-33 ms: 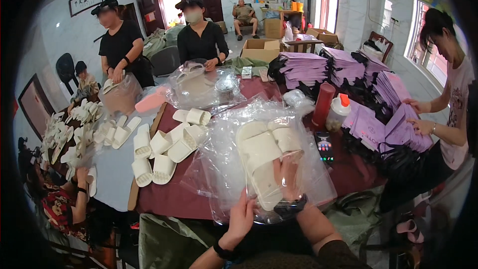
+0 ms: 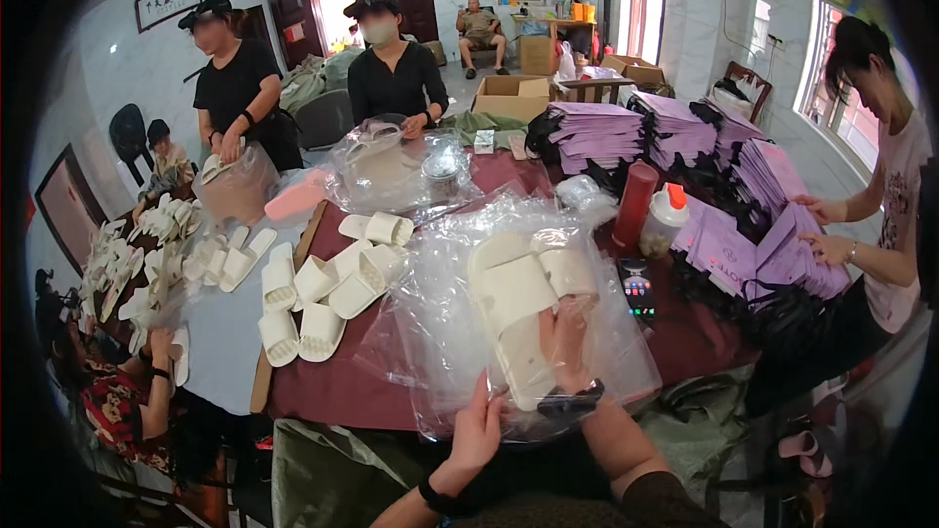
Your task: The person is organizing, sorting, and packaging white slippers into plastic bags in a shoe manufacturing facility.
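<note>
A large clear plastic bag lies on the dark red table in front of me. Inside it is a pair of white slippers, stacked and pointing away from me. My right hand reaches into the bag's mouth and grips the near end of the slippers; a dark watch sits on that wrist. My left hand pinches the bag's near edge just left of the right forearm.
Loose white slippers lie left of the bag. A phone, a red bottle and an orange-capped bottle stand to its right. A person at the right handles purple packets. Two people opposite fill bags; another sits at lower left.
</note>
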{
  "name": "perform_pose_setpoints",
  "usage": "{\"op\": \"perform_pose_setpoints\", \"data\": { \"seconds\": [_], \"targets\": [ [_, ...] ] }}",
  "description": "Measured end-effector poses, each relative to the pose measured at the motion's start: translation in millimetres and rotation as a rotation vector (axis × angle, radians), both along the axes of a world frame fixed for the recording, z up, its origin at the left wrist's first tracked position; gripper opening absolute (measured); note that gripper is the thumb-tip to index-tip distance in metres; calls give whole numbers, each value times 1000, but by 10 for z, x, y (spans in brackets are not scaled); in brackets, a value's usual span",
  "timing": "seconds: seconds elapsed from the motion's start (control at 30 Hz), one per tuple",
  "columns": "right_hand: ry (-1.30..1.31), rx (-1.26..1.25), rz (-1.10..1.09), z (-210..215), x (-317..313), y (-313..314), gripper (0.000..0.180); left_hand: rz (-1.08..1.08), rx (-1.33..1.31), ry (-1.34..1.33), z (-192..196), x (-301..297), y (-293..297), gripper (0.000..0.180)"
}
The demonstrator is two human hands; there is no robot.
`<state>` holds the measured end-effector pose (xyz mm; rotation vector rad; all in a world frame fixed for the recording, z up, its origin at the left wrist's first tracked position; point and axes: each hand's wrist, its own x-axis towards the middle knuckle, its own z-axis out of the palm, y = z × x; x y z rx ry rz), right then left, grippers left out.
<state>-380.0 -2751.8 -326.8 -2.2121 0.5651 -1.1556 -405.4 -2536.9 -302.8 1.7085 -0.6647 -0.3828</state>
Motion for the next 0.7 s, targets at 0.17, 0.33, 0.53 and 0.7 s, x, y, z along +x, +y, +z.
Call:
{"op": "perform_pose_setpoints", "data": {
  "seconds": [0.17, 0.33, 0.53, 0.7],
  "targets": [
    [-55, 408, 133, 113, 94, 192, 23, -74, 7, 301, -171, 165, 61, 57],
    [-123, 481, 336, 235, 197, 307, 27, -107, -197, 521, -258, 272, -305, 39],
    [282, 21, 626, 61, -228, 398, 49, 1, -557, 1155, -360, 707, -185, 47],
    [137, -16, 773, 482, -1048, 400, 27, -102, -745, 1304, -438, 752, -53, 50]
  ]
}}
